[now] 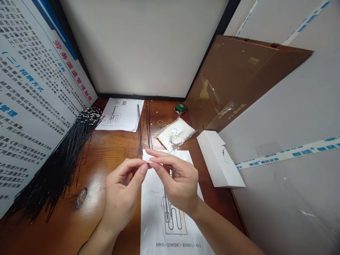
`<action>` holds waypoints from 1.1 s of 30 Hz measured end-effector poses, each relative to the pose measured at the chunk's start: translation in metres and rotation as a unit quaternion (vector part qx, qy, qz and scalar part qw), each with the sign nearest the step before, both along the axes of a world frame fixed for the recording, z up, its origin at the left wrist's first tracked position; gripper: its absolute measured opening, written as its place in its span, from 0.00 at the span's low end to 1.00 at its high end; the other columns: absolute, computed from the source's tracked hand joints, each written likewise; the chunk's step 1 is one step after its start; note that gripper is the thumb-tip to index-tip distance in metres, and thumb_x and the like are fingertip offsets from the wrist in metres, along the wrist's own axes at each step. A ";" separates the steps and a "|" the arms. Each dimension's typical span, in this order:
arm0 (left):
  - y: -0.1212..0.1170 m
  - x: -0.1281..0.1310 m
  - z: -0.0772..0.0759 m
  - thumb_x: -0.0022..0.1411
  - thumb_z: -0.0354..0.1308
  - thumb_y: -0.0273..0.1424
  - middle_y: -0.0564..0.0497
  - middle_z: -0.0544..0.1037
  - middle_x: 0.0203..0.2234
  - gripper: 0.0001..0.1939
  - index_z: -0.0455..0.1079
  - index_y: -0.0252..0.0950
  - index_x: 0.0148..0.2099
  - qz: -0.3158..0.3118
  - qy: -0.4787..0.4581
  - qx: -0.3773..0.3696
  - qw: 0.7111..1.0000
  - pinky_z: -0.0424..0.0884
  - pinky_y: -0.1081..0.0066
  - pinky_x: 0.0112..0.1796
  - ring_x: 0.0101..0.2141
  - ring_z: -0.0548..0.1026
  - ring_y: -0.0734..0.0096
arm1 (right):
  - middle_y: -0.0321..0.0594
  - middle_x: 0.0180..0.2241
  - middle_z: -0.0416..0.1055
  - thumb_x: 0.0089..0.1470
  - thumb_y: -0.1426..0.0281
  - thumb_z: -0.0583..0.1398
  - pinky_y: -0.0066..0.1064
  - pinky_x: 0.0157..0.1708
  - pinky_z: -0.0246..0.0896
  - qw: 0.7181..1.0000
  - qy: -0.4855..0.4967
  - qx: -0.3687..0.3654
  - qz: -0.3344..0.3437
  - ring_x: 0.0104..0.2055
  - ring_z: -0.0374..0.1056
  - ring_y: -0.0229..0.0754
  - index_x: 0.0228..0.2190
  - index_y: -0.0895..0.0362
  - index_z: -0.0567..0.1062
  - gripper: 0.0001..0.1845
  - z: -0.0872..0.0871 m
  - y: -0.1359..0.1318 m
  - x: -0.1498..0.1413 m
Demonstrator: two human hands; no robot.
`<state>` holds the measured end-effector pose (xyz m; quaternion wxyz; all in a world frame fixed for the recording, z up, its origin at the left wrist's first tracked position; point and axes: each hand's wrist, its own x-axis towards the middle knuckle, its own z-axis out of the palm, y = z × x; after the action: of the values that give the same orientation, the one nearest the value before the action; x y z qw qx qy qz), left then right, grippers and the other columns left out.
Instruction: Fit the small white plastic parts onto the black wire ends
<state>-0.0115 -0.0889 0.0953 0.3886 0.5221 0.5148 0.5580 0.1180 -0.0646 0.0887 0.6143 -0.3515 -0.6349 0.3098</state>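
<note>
My left hand [123, 191] and my right hand [177, 180] meet fingertip to fingertip above a printed sheet [151, 226]. Pinched in my left thumb and forefinger is the end of a thin black wire [91, 236], whose length shows beside my left wrist. My right thumb and fingers close on a small white connector [146, 156], mostly covered by the fingertips. Whether the wire end sits inside the connector is hidden. Beyond the hands lies a clear bag of small white connectors [177, 131], with several loose black wires [140, 129] to its left.
A thick bundle of black wires [53, 170] with white ends leans along the left panel. Another drawing sheet [119, 115] lies at the back. A green tape measure [180, 108], a folded white card [219, 159] and a brown folder [228, 81] are on the right.
</note>
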 end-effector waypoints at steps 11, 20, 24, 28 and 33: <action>-0.007 0.001 -0.004 0.62 0.58 0.31 0.52 0.75 0.28 0.04 0.74 0.37 0.36 0.009 0.058 0.041 0.997 0.68 0.75 0.30 0.31 0.72 0.73 | 0.41 0.35 0.80 0.54 0.77 0.61 0.31 0.26 0.74 1.000 -0.015 0.005 0.020 0.34 0.77 0.42 0.33 0.55 0.78 0.07 0.003 -0.001 0.004; -0.008 0.000 0.005 0.62 0.55 0.22 0.55 0.73 0.30 0.07 0.70 0.38 0.41 0.015 0.237 0.148 0.960 0.65 0.76 0.31 0.31 0.70 0.77 | 0.38 0.32 0.80 0.53 0.80 0.60 0.27 0.21 0.69 0.997 -0.059 0.049 0.022 0.25 0.74 0.36 0.34 0.55 0.77 0.10 0.009 0.000 0.009; -0.009 0.002 0.008 0.62 0.55 0.22 0.55 0.73 0.30 0.08 0.70 0.38 0.41 0.028 0.259 0.161 0.952 0.65 0.76 0.31 0.31 0.70 0.77 | 0.38 0.33 0.80 0.53 0.81 0.60 0.26 0.24 0.70 0.996 -0.063 0.062 0.023 0.30 0.76 0.37 0.35 0.55 0.77 0.11 0.010 0.000 0.010; -0.010 0.005 0.009 0.63 0.55 0.22 0.56 0.73 0.30 0.08 0.70 0.39 0.41 0.037 0.250 0.155 0.955 0.65 0.76 0.31 0.31 0.70 0.77 | 0.37 0.33 0.80 0.53 0.81 0.59 0.26 0.26 0.72 0.994 -0.062 0.077 0.035 0.33 0.76 0.38 0.36 0.54 0.76 0.12 0.010 0.000 0.011; -0.013 0.005 0.008 0.63 0.55 0.23 0.56 0.73 0.30 0.07 0.70 0.40 0.40 0.042 0.232 0.134 0.963 0.64 0.75 0.30 0.31 0.70 0.77 | 0.37 0.34 0.80 0.54 0.81 0.58 0.25 0.28 0.73 0.990 -0.093 0.100 0.035 0.29 0.75 0.36 0.37 0.55 0.76 0.12 0.011 0.001 0.012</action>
<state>-0.0063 -0.1017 0.1038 0.1612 0.6627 0.5324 0.5014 0.1305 -0.0639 0.0994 0.5735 -0.2930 -0.7291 0.2317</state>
